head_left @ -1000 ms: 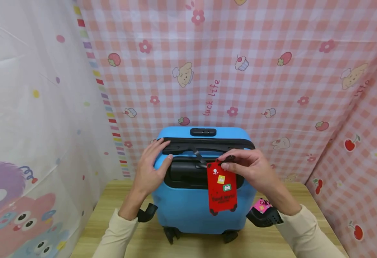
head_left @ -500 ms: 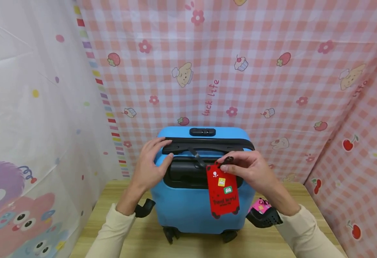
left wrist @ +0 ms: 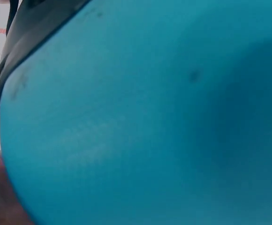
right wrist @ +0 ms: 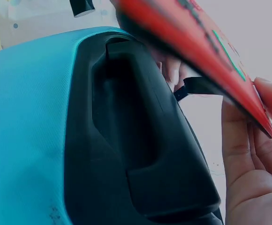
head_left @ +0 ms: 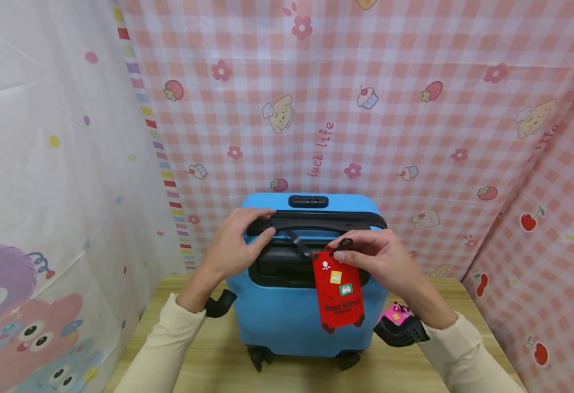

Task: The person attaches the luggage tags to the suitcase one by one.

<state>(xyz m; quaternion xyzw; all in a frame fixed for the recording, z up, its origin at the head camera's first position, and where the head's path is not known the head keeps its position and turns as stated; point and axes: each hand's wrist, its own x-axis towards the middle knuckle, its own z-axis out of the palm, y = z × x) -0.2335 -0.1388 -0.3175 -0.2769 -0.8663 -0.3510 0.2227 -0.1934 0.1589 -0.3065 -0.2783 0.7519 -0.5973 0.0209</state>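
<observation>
A blue suitcase (head_left: 291, 322) stands upright, with a black carry handle (head_left: 311, 220) across its top. In front of it hangs a red luggage tag (head_left: 338, 297), its upper corner pinched between the thumb and fingers of my right hand (head_left: 385, 254). The tag's black strap (head_left: 294, 239) slants up to the carry handle. My left hand (head_left: 232, 245) is at the handle's left end, thumb and fingers spread apart, tips near the strap. In the right wrist view the tag (right wrist: 206, 56) tilts over the black handle recess (right wrist: 122, 112). Suitcase shell (left wrist: 126, 131) fills most of the left wrist view.
The suitcase is on a wooden table (head_left: 183, 355). A pink tag (head_left: 396, 313) lies to its right, partly behind the black right-wrist mount (head_left: 402, 330). A pink checked cloth (head_left: 345, 136) hangs close behind, and a white printed cloth (head_left: 70, 164) at the left.
My left hand has slid to the right along the handle, towards the strap. My right hand keeps its pinch, and the red tag has swung slightly.
</observation>
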